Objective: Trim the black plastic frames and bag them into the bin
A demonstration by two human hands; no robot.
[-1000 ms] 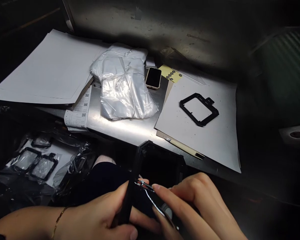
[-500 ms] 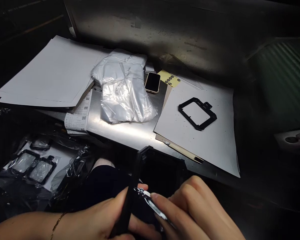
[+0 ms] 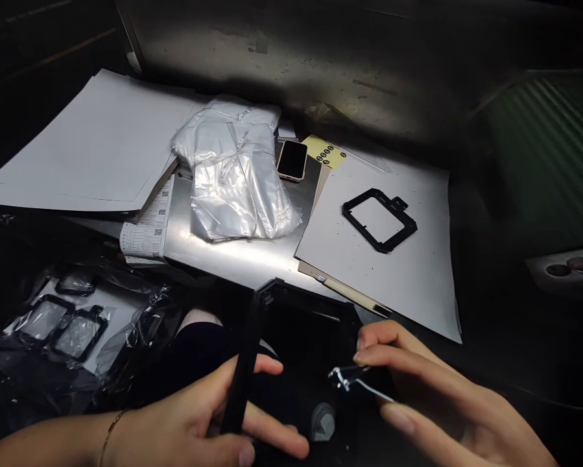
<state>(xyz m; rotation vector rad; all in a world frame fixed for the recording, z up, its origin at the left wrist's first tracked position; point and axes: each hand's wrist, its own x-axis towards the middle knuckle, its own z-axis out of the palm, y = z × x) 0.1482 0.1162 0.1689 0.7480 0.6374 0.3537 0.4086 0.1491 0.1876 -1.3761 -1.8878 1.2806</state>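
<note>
At the lower middle, my left hand (image 3: pixel 194 408) grips the left side of a black plastic frame (image 3: pixel 246 353), tilted upright above my lap. The fingers wrap around that bar, some showing through the opening. My right hand (image 3: pixel 437 383) holds small shiny metal nail clippers (image 3: pixel 342 378) between thumb and fingers. Their jaws point left and are apart from the bar in my left hand. Another octagonal black frame (image 3: pixel 359 228) with a tab lies flat on white sheets (image 3: pixel 422 279) on the bench.
Tied clear plastic bags (image 3: pixel 233 188) lie mid-bench beside a phone (image 3: pixel 292 160) and yellow sticker sheet (image 3: pixel 325 152). White paper (image 3: pixel 87 143) is stacked left. A slim cutter knife (image 3: pixel 354 295) rests at the front edge. Wrapped frames (image 3: pixel 80 334) sit in a dark bag lower left.
The nail clippers have moved right, away from the left bar of the frame, and their arms now show spread. My right hand's fingers have opened wider around them. The frame has shifted slightly left.
</note>
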